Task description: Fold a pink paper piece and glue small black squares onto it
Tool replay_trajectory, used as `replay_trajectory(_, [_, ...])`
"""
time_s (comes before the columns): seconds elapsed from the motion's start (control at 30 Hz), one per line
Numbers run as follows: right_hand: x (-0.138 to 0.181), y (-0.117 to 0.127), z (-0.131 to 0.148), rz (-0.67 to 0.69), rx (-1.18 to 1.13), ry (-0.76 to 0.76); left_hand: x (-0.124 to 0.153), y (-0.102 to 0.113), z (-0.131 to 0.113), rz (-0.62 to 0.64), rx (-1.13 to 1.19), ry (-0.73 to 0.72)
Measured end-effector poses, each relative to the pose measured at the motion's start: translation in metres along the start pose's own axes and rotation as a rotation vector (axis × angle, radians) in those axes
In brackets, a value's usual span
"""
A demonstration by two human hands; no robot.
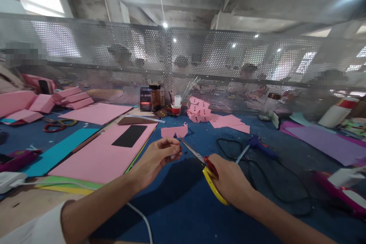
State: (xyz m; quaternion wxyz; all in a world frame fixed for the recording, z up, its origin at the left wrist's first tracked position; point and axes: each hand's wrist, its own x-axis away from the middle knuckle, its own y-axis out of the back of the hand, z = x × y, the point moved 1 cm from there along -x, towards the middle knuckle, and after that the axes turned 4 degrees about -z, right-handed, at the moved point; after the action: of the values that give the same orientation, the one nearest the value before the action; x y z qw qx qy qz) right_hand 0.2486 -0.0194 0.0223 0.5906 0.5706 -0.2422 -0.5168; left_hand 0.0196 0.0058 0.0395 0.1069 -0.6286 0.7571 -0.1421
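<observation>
Right hand (228, 181) gripping scissors (200, 162), blades touching left hand (157, 158)

Both forearms reach in from the near edge and converge toward the middle, bare below a white sleeve on the left arm. The left hand (156, 158) is raised, palm turned right, its fingers (171, 145) curled and pinched together at the tips. The right hand (228, 181) sits just right of it and slightly nearer — knuckles up, wrist straight, fingers closed down in a grip — the two hands near each other but not touching.
</observation>
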Motion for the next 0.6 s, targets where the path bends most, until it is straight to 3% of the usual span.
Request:
replay_trajectory(0.27, [0.0006, 0.0017, 0.0034, -0.027, 0.075, 0.028, 0.0024, -0.0029, -0.0021, -0.013, -0.058, -0.125])
replay_trajectory(0.6, [0.0033, 0.001, 0.0042, -0.063, 0.122, 0.002, 0.002, -0.0009, 0.0006, -0.074, -0.084, -0.137])
